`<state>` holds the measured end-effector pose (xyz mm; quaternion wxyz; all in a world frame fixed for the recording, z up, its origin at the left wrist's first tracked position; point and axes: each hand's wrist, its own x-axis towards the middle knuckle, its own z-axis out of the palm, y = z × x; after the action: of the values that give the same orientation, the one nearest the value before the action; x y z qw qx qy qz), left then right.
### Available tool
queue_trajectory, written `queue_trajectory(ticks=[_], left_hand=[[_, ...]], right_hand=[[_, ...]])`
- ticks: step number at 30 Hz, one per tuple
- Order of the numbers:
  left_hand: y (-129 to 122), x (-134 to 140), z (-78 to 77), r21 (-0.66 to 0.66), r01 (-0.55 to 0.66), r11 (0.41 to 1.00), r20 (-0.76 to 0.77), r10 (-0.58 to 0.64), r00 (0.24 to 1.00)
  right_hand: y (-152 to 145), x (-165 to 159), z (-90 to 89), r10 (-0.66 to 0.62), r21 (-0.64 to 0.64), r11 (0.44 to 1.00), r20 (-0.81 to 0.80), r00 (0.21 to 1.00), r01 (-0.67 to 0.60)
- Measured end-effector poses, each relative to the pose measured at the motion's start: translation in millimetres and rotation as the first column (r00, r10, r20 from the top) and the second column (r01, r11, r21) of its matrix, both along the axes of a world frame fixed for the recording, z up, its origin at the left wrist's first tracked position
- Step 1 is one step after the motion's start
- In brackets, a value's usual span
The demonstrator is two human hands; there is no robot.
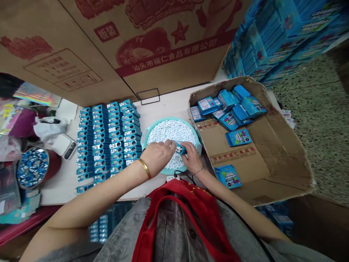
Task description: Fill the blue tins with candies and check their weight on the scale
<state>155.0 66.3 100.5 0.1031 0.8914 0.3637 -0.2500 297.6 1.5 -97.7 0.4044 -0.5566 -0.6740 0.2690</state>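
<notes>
Over a light teal basin (144, 140) of small white candies (171, 131), both my hands meet at a small blue candy box (180, 148). White candies show at the box's open top. My right hand (192, 157) grips the box from the right, fingers wrapped round its side. My left hand (159, 157), with a gold bangle at the wrist, is closed, its fingertips pinched at the left end of the box. What those fingertips hold is hidden beneath them.
Rows of blue boxes (109, 142) stand left of the basin. An open carton (256, 156) with loose blue boxes adjoins it on the right. Large cartons (174, 69) wall off the back. Far left are a white scale (64, 145) and a tub (53, 163) of blue-silver pieces.
</notes>
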Motion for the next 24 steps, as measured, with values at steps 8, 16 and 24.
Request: queue_trajectory(ticks=[8, 16, 24], left_hand=[[19, -51, -42.2, -0.007, -0.206, 0.979, 0.027, 0.206, 0.978], [6, -60, -199.6, -0.271, -0.334, 0.903, 0.072, 0.365, 0.928], [-1, -54, -227.8, -0.398, -0.306, 0.865, 0.335, 0.448, 0.829]], right_hand=[[0, 12, -1.7, -0.079, -0.047, 0.996, -0.039, 0.996, 0.078], [-1, 26, 4.2, -0.161, -0.077, 0.984, -0.045, 0.986, 0.158], [-1, 25, 5.1, -0.278, -0.197, 0.947, -0.107, 0.954, 0.254]])
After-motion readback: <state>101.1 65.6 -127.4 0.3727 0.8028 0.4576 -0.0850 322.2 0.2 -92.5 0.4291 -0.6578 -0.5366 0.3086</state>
